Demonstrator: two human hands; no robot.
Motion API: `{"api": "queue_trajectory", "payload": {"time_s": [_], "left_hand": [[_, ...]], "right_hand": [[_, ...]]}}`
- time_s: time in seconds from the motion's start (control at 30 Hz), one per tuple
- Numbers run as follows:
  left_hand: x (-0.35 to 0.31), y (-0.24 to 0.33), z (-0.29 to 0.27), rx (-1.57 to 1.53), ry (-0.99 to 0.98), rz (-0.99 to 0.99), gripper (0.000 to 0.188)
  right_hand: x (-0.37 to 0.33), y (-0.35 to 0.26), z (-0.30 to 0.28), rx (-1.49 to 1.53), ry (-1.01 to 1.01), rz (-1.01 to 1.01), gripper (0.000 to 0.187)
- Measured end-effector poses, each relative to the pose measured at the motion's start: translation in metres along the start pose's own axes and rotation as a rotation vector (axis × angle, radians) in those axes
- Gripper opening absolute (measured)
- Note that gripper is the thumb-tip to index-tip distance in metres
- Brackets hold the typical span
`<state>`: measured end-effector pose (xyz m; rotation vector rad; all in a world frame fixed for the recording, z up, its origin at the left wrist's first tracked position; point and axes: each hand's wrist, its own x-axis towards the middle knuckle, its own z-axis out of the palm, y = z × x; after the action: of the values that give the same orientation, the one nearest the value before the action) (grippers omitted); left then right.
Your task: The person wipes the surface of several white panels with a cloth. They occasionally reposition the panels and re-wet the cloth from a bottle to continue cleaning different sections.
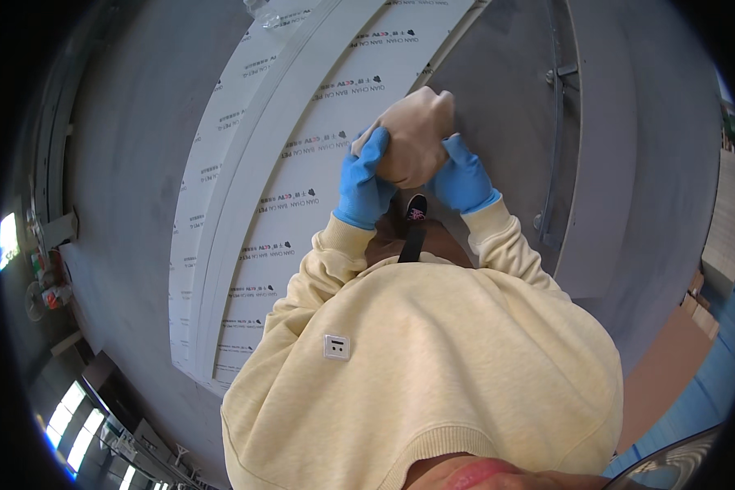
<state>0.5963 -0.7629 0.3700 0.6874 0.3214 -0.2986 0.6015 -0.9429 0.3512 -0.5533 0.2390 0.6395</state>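
Observation:
A crumpled beige cloth [417, 135] is bunched up between my two hands, in front of my body. My left hand [366, 181], in a blue glove, grips its left side, with the thumb lying on top. On the cloth's lower right edge, my right hand [464, 175], also gloved in blue, closes with its thumb raised beside the cloth. The undersides of both hands and most of their fingers are hidden. To the left of the cloth lie long white panels [257, 269] covered in printed film, with a narrow plain white strip [257, 135] running along them.
Crumpled clear plastic [263, 13] lies at the panels' far end. A metal rail [557, 122] runs along the right, beside a grey board [604, 147]. Farther right are a brown sheet [660, 371] and a blue surface [702, 408]. A fan [35, 300] stands at far left.

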Motion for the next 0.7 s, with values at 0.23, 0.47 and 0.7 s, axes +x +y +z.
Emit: {"api": "queue_trajectory", "payload": {"time_s": [0.23,0.47,0.7], "left_hand": [[0.082,0.035,-0.02,0.251,-0.083,0.091,0.052],[0.144,0.06,-0.024,0.679,0.06,0.343,0.08],[0.206,0.07,-0.053,0.646,0.424,0.251,0.078]], "right_hand": [[0.096,-0.053,0.007,-0.063,0.012,0.145,0.067],[0.163,-0.071,0.021,-0.155,0.066,0.059,0.035],[0.261,-0.098,0.006,-0.259,0.183,0.036,0.026]]}}
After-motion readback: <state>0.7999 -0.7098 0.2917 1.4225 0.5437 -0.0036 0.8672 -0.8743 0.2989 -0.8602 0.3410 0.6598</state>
